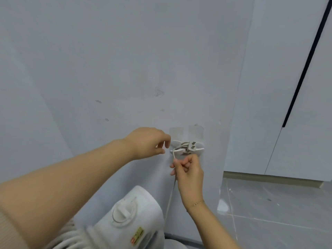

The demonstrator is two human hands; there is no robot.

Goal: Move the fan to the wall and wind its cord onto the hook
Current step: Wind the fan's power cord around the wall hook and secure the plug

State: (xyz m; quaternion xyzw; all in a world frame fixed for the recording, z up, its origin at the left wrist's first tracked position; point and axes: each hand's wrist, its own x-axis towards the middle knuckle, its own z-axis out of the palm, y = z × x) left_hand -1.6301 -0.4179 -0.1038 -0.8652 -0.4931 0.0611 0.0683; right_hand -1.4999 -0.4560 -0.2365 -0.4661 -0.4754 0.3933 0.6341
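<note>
1 cord [172, 187] (pinched), 2 hooks [186, 148]

No text, brand, number or sign can be read anywhere in the view. The only marking is a small sticker [137, 234] in yellow and red on the white motor housing of the fan [133, 218], at about six o'clock in the frame, and its characters are too blurred to make out. The round knob [123, 213] just above the sticker, toward eleven o'clock from it, shows no legible figures either.
</note>
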